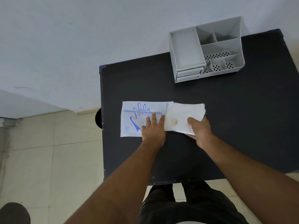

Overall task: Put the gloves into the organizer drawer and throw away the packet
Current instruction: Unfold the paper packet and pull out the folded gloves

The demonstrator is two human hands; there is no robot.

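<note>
Nearest, two bare forearms reach forward over the black matte tabletop (pixel 226 110). The left hand (pixel 153 129) lies flat, fingers spread, pressing down on the right end of the flat white plastic packet printed with a blue hand outline and lettering (pixel 137 120), which rests on the table near its left edge. Just to the right, the right hand (pixel 199 128) is closed on the near right corner of the thin stack of translucent white polyethylene gloves (pixel 184 117), thumb on top; the stack's left end meets the packet's open end beside the left hand. Farther back, well apart from both hands, stands the grey plastic desk organizer with open compartments and small front drawers (pixel 187 47), its drawers pushed in
</note>
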